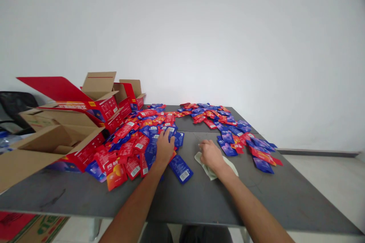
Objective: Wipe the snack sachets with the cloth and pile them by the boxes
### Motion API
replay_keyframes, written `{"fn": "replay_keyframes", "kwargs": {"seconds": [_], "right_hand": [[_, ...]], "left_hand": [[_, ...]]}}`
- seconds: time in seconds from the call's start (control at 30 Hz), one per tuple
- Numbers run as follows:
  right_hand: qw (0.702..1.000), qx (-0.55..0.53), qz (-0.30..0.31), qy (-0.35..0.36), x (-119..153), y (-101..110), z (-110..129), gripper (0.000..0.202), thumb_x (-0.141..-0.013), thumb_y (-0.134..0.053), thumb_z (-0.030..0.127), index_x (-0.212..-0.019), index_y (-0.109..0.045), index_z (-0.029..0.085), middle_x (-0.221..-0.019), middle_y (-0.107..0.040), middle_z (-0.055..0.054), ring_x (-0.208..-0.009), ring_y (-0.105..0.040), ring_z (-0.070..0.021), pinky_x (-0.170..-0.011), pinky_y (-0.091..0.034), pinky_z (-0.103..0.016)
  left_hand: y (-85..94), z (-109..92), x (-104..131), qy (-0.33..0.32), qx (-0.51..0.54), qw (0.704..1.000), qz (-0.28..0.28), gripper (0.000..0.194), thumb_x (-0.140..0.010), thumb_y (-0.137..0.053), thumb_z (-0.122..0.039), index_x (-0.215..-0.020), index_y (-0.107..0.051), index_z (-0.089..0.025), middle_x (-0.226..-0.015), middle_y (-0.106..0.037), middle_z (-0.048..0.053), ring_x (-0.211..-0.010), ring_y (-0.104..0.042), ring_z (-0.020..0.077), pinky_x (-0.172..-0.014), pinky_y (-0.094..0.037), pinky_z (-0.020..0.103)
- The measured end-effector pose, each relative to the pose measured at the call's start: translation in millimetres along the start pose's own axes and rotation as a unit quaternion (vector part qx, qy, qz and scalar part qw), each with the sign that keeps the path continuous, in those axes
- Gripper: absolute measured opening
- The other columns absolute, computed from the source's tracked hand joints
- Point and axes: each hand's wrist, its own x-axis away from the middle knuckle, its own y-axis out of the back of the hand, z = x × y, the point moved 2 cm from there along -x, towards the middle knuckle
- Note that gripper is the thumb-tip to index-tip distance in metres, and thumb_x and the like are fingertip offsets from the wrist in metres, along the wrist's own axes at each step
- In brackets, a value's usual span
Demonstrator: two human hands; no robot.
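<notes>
My left hand (165, 148) reaches over the near right edge of a heap of red and blue foil packets (125, 150). Its fingers are apart and touch blue packets, none visibly lifted. Just right of that wrist, a single blue packet (181, 169) lies flat, its white barcode label facing up. My right hand (211, 155) is on a pale, crumpled cloth (231, 167), fingers curled in; the part of the cloth under the palm is hidden.
Open red cardboard boxes (85, 150) stand along the table's left side. More packets (228, 136) form a curved band at the back and right of the dark table (199, 201). A black chair (17, 108) is beyond the left edge; a white wall (199, 38) rises behind.
</notes>
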Motion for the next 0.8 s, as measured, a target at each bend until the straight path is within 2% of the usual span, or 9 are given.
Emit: {"fn": "replay_keyframes", "kwargs": {"seconds": [0.03, 0.1, 0.17, 0.23, 0.33, 0.43, 0.5, 0.63, 0.8], "right_hand": [[1.000, 0.011, 0.001, -0.012, 2, 3, -1, 0.020, -0.066, -0.063, 0.003, -0.073, -0.070, 0.020, -0.085, -0.068, -0.013, -0.090, -0.058, -0.0279, -0.080, -0.047, -0.038], [0.999, 0.020, -0.020, -0.025, 5, 7, 3, 0.015, -0.066, -0.065, 0.005, -0.072, -0.070, 0.019, -0.087, -0.068, -0.016, -0.097, -0.057, -0.0324, -0.085, -0.046, -0.044], [0.998, 0.000, -0.058, -0.018, 7, 3, 15, 0.019, -0.069, -0.064, 0.008, -0.083, -0.072, 0.018, -0.107, -0.068, -0.019, -0.109, -0.053, -0.0361, -0.090, -0.045, -0.050], [0.995, -0.059, -0.076, 0.008, 8, -11, 33, 0.033, -0.074, -0.059, 0.008, -0.103, -0.071, 0.018, -0.125, -0.063, -0.017, -0.116, -0.053, -0.0332, -0.095, -0.046, -0.050], [0.981, -0.166, -0.093, 0.024, 3, -45, 61, 0.043, -0.088, -0.045, 0.014, -0.127, -0.062, 0.015, -0.133, -0.059, -0.016, -0.125, -0.053, -0.0248, -0.106, -0.044, -0.044], [0.962, -0.246, -0.109, -0.041, -8, -79, 78, 0.045, -0.096, -0.038, 0.027, -0.135, -0.056, 0.013, -0.138, -0.055, -0.016, -0.134, -0.047, -0.0236, -0.111, -0.040, -0.047], [0.950, -0.278, -0.106, -0.096, -17, -95, 84, 0.049, -0.098, -0.036, 0.035, -0.135, -0.056, 0.011, -0.141, -0.052, -0.019, -0.137, -0.043, -0.0259, -0.112, -0.038, -0.050], [0.936, -0.280, -0.118, -0.178, -37, -112, 95, 0.054, -0.100, -0.030, 0.040, -0.137, -0.054, 0.009, -0.145, -0.048, -0.022, -0.143, -0.036, -0.0280, -0.113, -0.032, -0.055], [0.936, -0.267, -0.115, -0.198, -59, -125, 110, 0.058, -0.101, -0.027, 0.040, -0.137, -0.053, 0.004, -0.143, -0.047, -0.028, -0.144, -0.032, -0.0322, -0.114, -0.027, -0.059]], "left_hand": [[7.3, 5, -1, -0.009, -0.062, 0.998, 0.002, 0.047, -0.087, -0.055, -0.029, -0.133, -0.058, -0.016, -0.140, -0.052, 0.017, -0.135, -0.042, 0.0325, -0.116, -0.025, 0.048], [16.7, 15, -2, -0.013, -0.162, 0.987, 0.010, 0.047, -0.090, -0.049, -0.028, -0.134, -0.056, -0.013, -0.146, -0.045, 0.020, -0.140, -0.035, 0.0350, -0.116, -0.022, 0.051], [19.7, 20, 2, -0.015, -0.226, 0.974, 0.027, 0.045, -0.090, -0.049, -0.028, -0.131, -0.059, -0.014, -0.150, -0.042, 0.020, -0.143, -0.028, 0.0374, -0.116, -0.017, 0.055], [18.6, 21, 10, -0.033, -0.255, 0.965, 0.050, 0.042, -0.090, -0.049, -0.029, -0.129, -0.062, -0.018, -0.151, -0.041, 0.019, -0.145, -0.024, 0.0387, -0.116, -0.011, 0.059], [16.7, 20, 26, -0.088, -0.251, 0.959, 0.099, 0.044, -0.089, -0.052, -0.033, -0.131, -0.061, -0.024, -0.153, -0.040, 0.016, -0.146, -0.022, 0.0391, -0.116, -0.004, 0.062], [21.1, 24, 40, -0.133, -0.223, 0.955, 0.140, 0.046, -0.089, -0.054, -0.035, -0.134, -0.060, -0.028, -0.153, -0.041, 0.014, -0.147, -0.020, 0.0379, -0.116, 0.001, 0.061], [27.5, 29, 43, -0.144, -0.219, 0.953, 0.151, 0.045, -0.088, -0.055, -0.036, -0.132, -0.061, -0.030, -0.152, -0.043, 0.013, -0.148, -0.020, 0.0373, -0.116, 0.004, 0.061], [40.3, 41, 37, -0.143, -0.214, 0.954, 0.154, 0.043, -0.086, -0.059, -0.035, -0.128, -0.064, -0.035, -0.152, -0.044, 0.009, -0.148, -0.020, 0.0363, -0.116, 0.006, 0.060], [46.2, 52, 18, -0.157, -0.237, 0.944, 0.166, 0.044, -0.085, -0.059, -0.035, -0.128, -0.064, -0.034, -0.153, -0.043, 0.009, -0.148, -0.020, 0.0359, -0.117, 0.006, 0.058]]}}
